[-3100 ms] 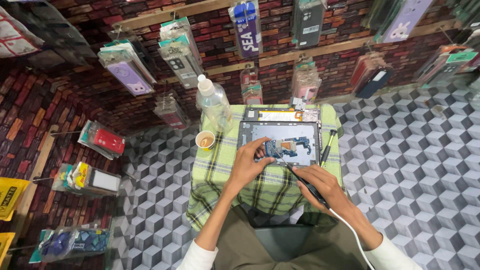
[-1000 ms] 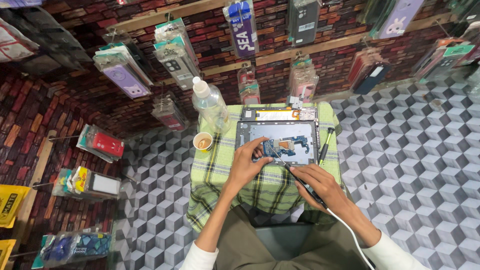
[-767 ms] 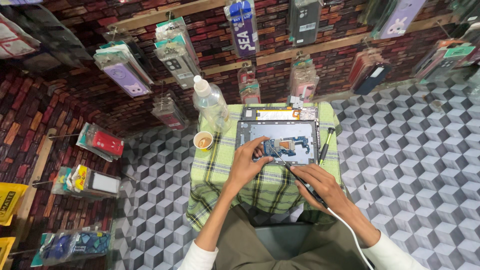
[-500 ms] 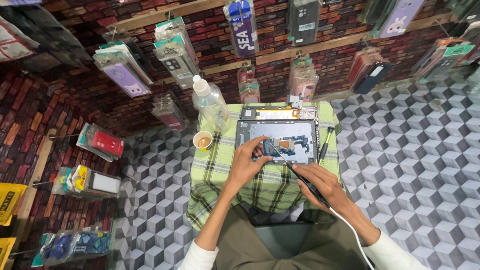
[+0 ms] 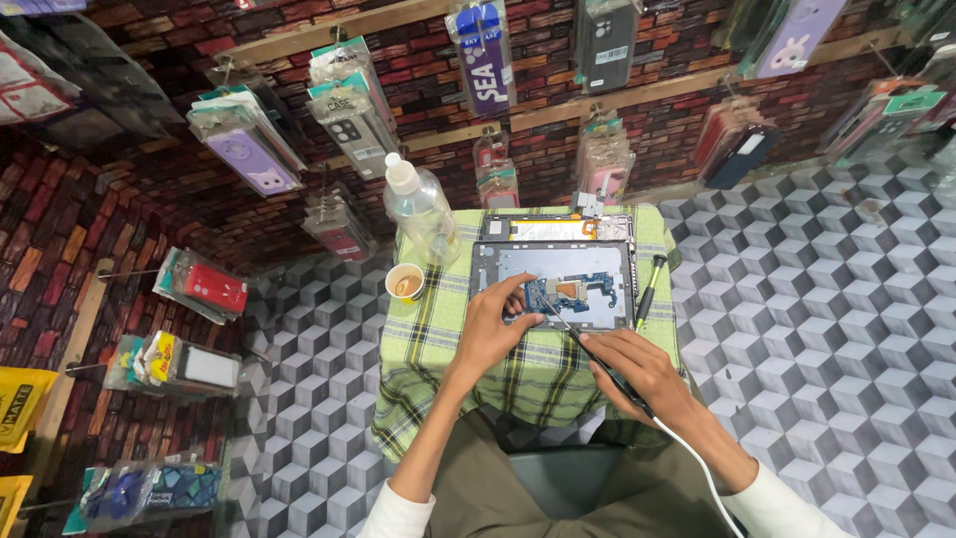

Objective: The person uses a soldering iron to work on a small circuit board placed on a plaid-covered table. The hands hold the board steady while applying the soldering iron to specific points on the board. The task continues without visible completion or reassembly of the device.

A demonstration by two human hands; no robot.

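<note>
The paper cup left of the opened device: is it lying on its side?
No, the paper cup stands upright on the checked cloth, open mouth up, with brownish liquid visible inside.

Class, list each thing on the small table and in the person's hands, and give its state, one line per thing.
Tablet: opened, back off, circuit board exposed.
Clear plastic bottle: upright, capped.
Paper cup: upright, brown liquid inside.
Corded pen-like tool: gripped, tip on the board.
Screwdriver: lying unused beside the tablet.
Left hand: fingers pressing on the tablet.
Right hand: closed around the tool.
</note>
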